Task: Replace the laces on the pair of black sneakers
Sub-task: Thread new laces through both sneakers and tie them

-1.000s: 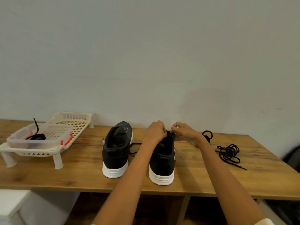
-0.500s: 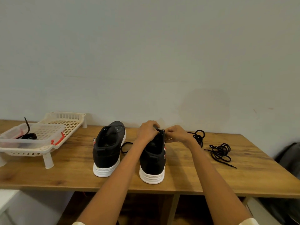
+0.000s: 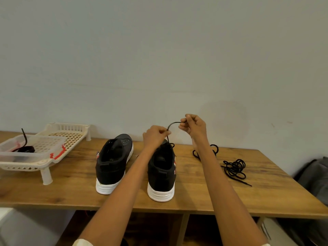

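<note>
Lace [image 3: 173,123] arcs above the right sneaker [image 3: 161,172], pinched between left hand [image 3: 154,137] and right hand [image 3: 194,126].

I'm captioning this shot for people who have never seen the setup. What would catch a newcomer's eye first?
First, the two hands raised mid-table: the left hand and right hand pinch a black lace that arcs between them above the right sneaker. Next, the left sneaker beside it, heel toward the camera, and the loose laces tangled on the wooden table at right.
</note>
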